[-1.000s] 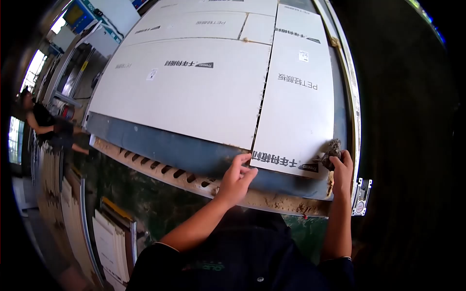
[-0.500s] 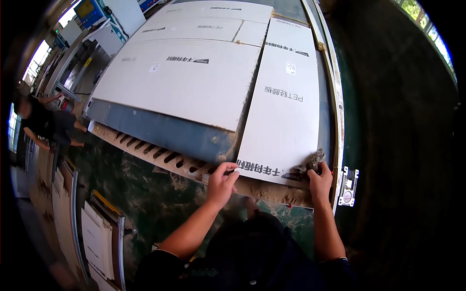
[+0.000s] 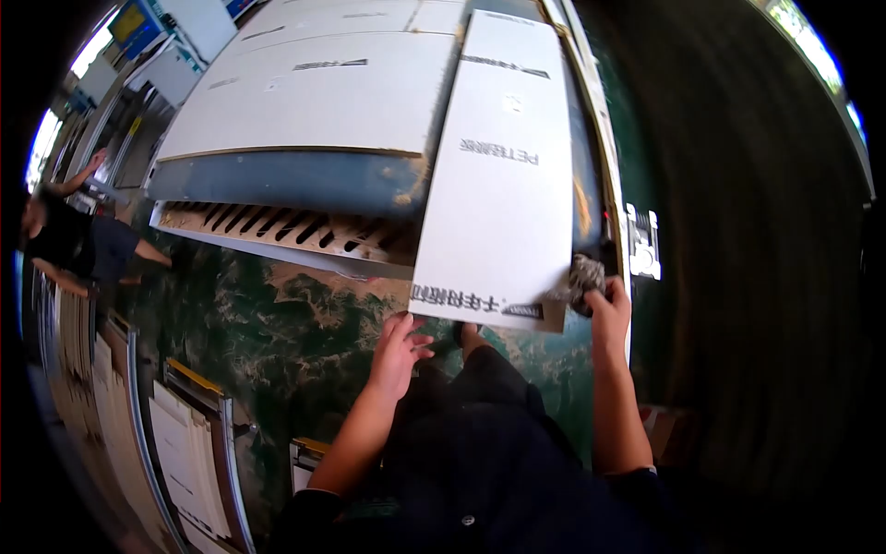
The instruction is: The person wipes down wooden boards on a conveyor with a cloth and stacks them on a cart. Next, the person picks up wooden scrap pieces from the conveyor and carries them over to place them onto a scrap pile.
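A long white panel [image 3: 498,203] with dark printed lettering lies at the right of the machine bed, its near end jutting past the bed's front edge. My left hand [image 3: 395,358] is at the panel's near left corner, fingertips against the edge and the other fingers loosely curled below. In my right hand [image 3: 607,316] is a crumpled grey rag [image 3: 585,277], held beside the near right corner. Whether my right fingers also touch the panel is hidden.
Larger white panels [image 3: 341,102] lie on the blue-grey bed [image 3: 295,180], above a slotted front strip [image 3: 268,223]. Another person [image 3: 78,231] stands at far left. Panels stacked on a rack [image 3: 189,452] stand lower left. A white bracket [image 3: 644,242] sits off the bed's right side.
The long panel has come toward me, and its near end now overhangs the bed front. Both hands moved with it, the rag still in my right. The other person has shifted their arm.
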`<state>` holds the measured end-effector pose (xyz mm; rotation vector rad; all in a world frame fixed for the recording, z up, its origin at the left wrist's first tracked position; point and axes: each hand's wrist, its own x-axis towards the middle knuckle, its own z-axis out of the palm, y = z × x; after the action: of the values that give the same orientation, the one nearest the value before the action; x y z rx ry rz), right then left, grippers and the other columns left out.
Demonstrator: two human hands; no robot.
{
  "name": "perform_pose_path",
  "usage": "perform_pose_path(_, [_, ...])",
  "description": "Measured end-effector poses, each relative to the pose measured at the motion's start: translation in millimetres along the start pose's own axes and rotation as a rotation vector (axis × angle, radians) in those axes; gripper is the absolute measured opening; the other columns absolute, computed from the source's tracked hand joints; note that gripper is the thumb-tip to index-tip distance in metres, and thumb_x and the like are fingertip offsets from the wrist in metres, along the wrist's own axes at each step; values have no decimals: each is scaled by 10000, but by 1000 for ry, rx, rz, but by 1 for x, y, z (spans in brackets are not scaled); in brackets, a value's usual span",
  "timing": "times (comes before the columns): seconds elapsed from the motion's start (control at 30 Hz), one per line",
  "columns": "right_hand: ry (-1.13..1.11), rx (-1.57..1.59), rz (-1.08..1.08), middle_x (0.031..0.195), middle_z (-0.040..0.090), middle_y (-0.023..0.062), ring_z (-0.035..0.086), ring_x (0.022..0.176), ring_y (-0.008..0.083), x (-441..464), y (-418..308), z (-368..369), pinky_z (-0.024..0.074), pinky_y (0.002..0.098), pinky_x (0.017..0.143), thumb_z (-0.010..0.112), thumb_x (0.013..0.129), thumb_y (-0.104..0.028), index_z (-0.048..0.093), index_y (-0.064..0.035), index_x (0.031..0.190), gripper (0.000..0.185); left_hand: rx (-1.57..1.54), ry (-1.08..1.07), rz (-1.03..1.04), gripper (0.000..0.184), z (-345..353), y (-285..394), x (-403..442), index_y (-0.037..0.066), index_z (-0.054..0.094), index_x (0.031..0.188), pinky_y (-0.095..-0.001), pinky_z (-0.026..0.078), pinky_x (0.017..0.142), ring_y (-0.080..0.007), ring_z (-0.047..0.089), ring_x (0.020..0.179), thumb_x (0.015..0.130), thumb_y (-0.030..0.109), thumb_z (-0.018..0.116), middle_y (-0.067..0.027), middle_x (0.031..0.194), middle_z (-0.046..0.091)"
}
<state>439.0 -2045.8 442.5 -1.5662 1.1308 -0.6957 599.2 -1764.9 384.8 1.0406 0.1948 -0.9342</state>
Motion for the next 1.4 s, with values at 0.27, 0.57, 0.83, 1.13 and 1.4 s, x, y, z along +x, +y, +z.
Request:
perform_pose_path(0.27, [-378, -512, -662, 1108, 602, 146, 507, 1069, 354, -18, 0, 2, 432, 396, 890, 576, 666, 35, 544, -7, 874, 214, -83, -210, -87, 269, 54, -34, 24, 54, 539, 1065, -351, 478, 795, -193, 574, 915, 906, 270, 567, -61, 966, 595])
perform_pose_path(0.57, [-359, -930, -1111, 1177, 597, 90, 524, 1116, 283, 3, -1, -11, 389, 392, 983, 572, 735, -4, 610, -54, 1052, 323, -62, -149, 42, 312, 25, -53, -2, 44, 520, 1130, -355, 475, 811, -200, 585, 903, 895, 243, 568, -88, 1008, 613])
perform_pose_path(0.83, [-338, -839, -1027, 1120, 605, 109, 565, 943, 262, 15, 15, 15, 447, 372, 844, 581, 752, -20, 615, -26, 1042, 292, -156, 6, 96, 359, -18, -49, -63, 11, 504, 1165, -359, 456, 825, -200, 571, 983, 870, 213, 528, -89, 1084, 592])
perform_pose_path(1.13, [-584, -670, -1317, 1100, 544, 127, 537, 882, 294, 23, -4, 39, 467, 374, 777, 643, 724, -52, 586, -45, 920, 205, -287, 243, 213, 416, -15, -54, -79, -9, 456, 1239, -352, 390, 915, -189, 510, 1067, 880, 186, 533, -78, 1172, 545])
perform_pose_path(1.4, [-342, -524, -1100, 1022, 592, 134, 554, 899, 337, 159, -17, 75, 467, 394, 784, 610, 765, -8, 604, -25, 842, 79, -357, 378, 315, 445, -13, -72, -85, -39, 405, 1297, -369, 382, 964, -234, 506, 1128, 904, 159, 471, -120, 1231, 527])
